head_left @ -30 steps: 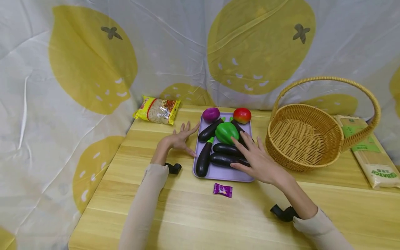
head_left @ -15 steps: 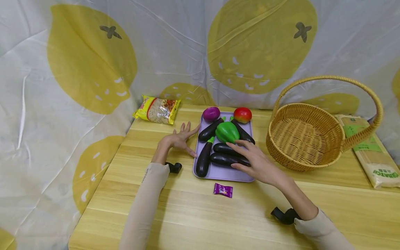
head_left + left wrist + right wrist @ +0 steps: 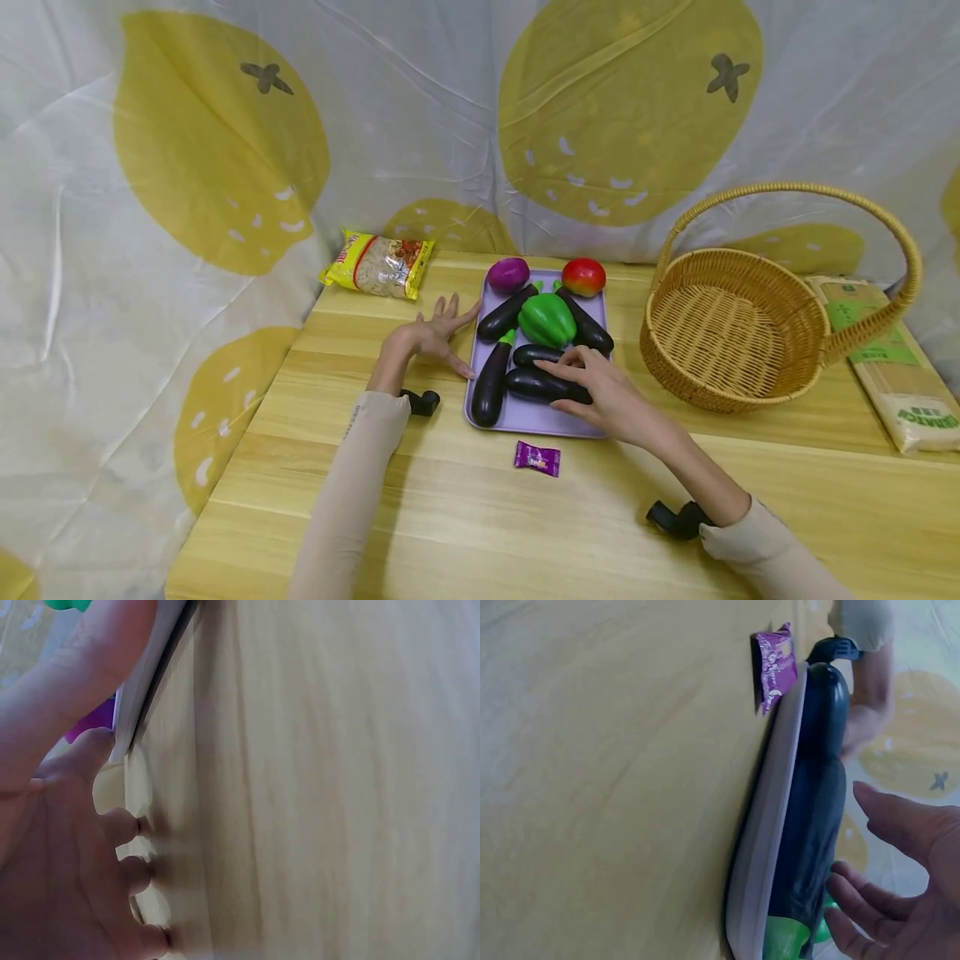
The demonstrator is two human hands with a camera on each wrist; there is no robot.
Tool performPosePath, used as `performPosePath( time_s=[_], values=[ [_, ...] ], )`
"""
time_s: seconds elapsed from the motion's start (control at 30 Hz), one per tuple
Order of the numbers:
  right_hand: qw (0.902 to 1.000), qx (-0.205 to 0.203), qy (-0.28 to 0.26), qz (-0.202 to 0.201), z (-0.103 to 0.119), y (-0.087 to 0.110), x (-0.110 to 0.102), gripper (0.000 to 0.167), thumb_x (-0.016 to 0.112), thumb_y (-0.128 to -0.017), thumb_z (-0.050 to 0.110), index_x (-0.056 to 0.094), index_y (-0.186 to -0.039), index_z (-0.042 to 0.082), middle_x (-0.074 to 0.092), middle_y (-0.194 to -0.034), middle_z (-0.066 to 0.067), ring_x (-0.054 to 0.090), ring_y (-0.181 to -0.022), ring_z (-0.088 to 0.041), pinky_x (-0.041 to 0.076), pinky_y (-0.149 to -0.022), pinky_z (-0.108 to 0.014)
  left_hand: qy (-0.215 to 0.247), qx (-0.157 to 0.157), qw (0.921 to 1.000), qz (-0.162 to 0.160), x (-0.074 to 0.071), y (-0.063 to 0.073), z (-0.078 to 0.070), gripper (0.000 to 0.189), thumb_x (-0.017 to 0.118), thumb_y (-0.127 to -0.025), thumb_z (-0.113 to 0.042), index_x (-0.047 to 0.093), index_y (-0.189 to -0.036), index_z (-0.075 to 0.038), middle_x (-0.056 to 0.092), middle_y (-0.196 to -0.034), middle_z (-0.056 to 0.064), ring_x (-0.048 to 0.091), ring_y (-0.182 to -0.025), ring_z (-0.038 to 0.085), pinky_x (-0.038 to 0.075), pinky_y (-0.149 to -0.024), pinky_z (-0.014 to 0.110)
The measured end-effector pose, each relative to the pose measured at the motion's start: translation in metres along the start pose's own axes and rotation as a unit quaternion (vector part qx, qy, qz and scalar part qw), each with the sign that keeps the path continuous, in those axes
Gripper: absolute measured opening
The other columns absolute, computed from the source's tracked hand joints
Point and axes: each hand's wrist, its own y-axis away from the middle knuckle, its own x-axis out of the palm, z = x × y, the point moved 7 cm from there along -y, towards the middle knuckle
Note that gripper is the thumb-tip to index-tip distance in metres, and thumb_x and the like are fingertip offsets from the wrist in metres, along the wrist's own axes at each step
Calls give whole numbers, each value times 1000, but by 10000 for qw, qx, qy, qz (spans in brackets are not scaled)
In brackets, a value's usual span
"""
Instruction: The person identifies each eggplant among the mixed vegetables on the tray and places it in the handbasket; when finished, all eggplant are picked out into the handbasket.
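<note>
Lilac tray (image 3: 525,418) touches left hand (image 3: 429,340) at left edge; bare wood (image 3: 626,321) separates basket (image 3: 675,383).

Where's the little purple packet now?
In the head view, the purple packet lies on the table, just in front of the tray, left of the right hand.

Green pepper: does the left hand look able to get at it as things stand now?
Probably yes, from above: nothing covers the pepper. Straight across, though, an eggplant lies between it and the left hand, spread at the edge of the tray.
</note>
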Motion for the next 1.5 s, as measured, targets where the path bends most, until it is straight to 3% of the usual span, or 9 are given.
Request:
performPosePath(
  time_s=[0.23, 0.53, 0.87, 1.13, 1.37, 1.5],
  values=[
    [9999, 79, 102, 7, 1, -2, 8, 55, 80, -91, 21, 64, -144, 23, 61, -117, -7, 52, -96, -18, 44, -77, -30, 1, -6, 10000, -24, 0, 1, -1, 127, 86, -82, -46, -8, -166, -33, -31, -168, 18, -33, -155, 39, -18, -123, 70],
    [9988, 261, 409, -105, 1, -10, 14, 48, 81, -90, 16, 70, -136, 25, 61, -106, -5, 51, -88, -15, 43, -66, -24, 66, -29, 10000, -20, 1, 0, -2, 126, 86, -82, -46, -7, -166, -34, -30, -169, 17, -32, -155, 38, -18, -123, 70],
    [9991, 366, 188, -100, -1, -12, 15, 46, 81, -89, 12, 72, -133, 23, 60, -102, -4, 49, -85, -14, 40, -65, -22, 134, -41, 9999, 5, 2, -1, 0, 126, 86, -82, -44, -6, -166, -34, -31, -169, 16, -33, -155, 37, -18, -123, 69],
    [9981, 255, 552, -36, 3, -9, 16, 47, 80, -90, 18, 70, -136, 24, 66, -104, -5, 54, -84, -15, 44, -65, -25, 113, -28, 9999, -4, 1, -1, -1, 126, 86, -81, -46, -7, -166, -34, -30, -169, 17, -33, -155, 38, -18, -123, 69],
    [9996, 187, 206, -31, 3, -9, 13, 47, 80, -90, 14, 70, -136, 21, 67, -105, -6, 56, -86, -16, 46, -69, -26, 15, -33, 10000, -24, 1, 0, 0, 127, 86, -81, -48, -7, -166, -34, -31, -169, 17, -32, -155, 38, -16, -124, 69],
    [9999, 62, -89, -34, 4, -10, -3, 46, 79, -90, 10, 71, -134, 19, 65, -105, -6, 55, -87, -17, 45, -72, -27, 12, -18, 10000, -26, 2, -1, 0, 126, 86, -81, -48, -7, -166, -34, -31, -169, 17, -32, -155, 38, -16, -124, 69]
  ],
)
